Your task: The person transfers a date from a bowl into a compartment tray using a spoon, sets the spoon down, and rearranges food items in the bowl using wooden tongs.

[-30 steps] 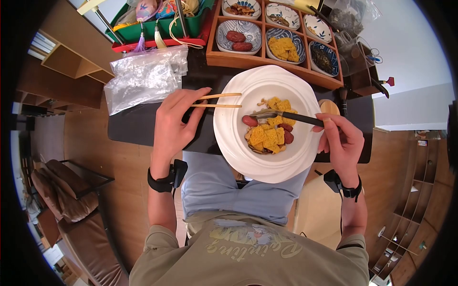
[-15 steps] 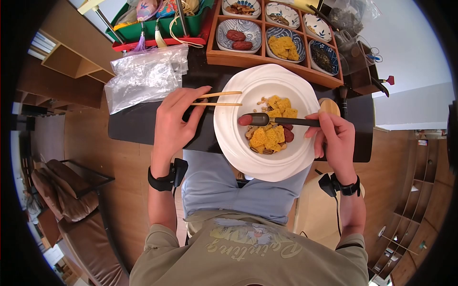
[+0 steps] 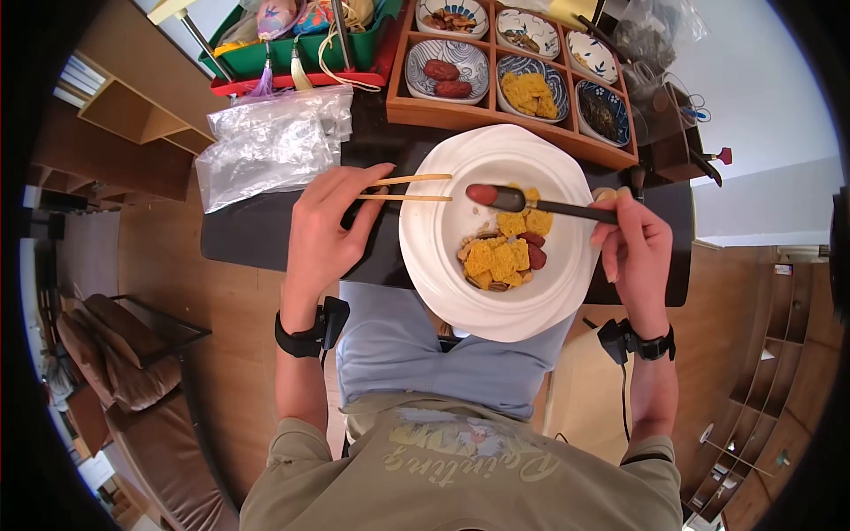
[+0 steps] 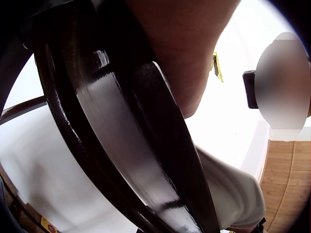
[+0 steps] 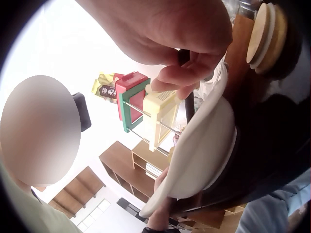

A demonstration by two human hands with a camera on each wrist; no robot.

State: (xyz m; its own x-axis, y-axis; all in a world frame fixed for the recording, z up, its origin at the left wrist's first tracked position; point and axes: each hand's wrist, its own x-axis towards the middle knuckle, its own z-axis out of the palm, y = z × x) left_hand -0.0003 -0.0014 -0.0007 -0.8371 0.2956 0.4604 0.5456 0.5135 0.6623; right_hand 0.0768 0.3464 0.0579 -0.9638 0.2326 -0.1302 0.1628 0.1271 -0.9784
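Note:
My left hand (image 3: 328,217) grips a pair of wooden tongs (image 3: 414,179), their tips apart over the left rim of a wide white bowl (image 3: 425,274). With thumb and fingers, my right hand (image 3: 639,248) pinches the black handle of a spoon (image 3: 580,211). At the spoon's tip rests a red date (image 3: 482,194), over the far part of the bowl. Yellow crumbly pieces (image 3: 490,259), nuts and more red dates (image 3: 537,257) lie in the bowl. The right wrist view shows my right hand (image 5: 180,39) above the bowl's rim (image 5: 194,131).
Beyond the bowl, a wooden compartment tray (image 3: 434,113) holds small patterned dishes of dates, yellow pieces and dried leaves. A crumpled plastic bag (image 3: 270,146) lies at the left. A green basket (image 3: 372,44) stands behind it. A wooden lid (image 5: 260,36) is near my right hand.
The spoon tip went against a date at the bowl's left side and took it up. Spoon and date then moved away from me and rightward. My left hand stays nearly still.

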